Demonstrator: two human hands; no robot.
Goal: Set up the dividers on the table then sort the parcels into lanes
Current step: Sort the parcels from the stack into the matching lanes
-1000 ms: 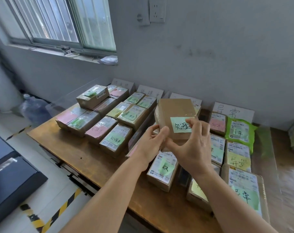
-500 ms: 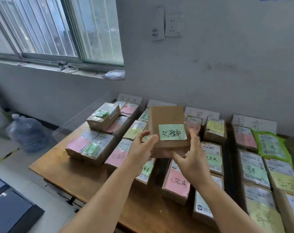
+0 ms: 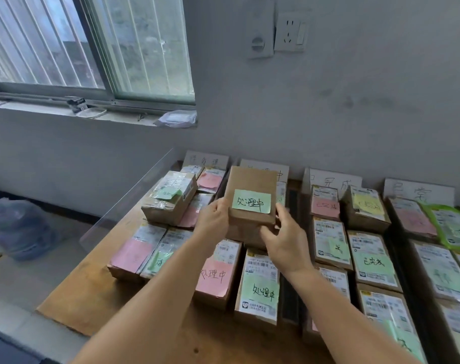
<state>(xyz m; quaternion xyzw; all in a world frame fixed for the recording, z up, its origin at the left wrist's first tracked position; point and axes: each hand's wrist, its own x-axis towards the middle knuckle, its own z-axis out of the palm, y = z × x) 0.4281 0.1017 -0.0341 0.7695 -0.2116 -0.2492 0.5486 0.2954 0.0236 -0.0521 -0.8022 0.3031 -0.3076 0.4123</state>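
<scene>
A plain brown parcel (image 3: 252, 183) with a green sticky note (image 3: 251, 201) sits low over the rear parcels of the second lane. My left hand (image 3: 213, 219) grips its left side. My right hand (image 3: 284, 239) holds its near right corner, thumb on the front face. Whether the parcel rests on the boxes under it is hidden. A clear divider sheet (image 3: 134, 195) stands along the table's left side. Dark dividers (image 3: 292, 206) separate the lanes. Labelled parcels (image 3: 257, 287) fill every lane.
White handwritten lane cards (image 3: 331, 178) lean against the wall behind the wooden table (image 3: 92, 298). A taller taped box (image 3: 171, 198) sits stacked in the first lane. A green bagged parcel (image 3: 449, 224) lies far right. A water bottle (image 3: 21, 227) stands on the floor left.
Both hands carried the brown parcel away from me and lowered it toward the back of the second lane. My view swung left and up.
</scene>
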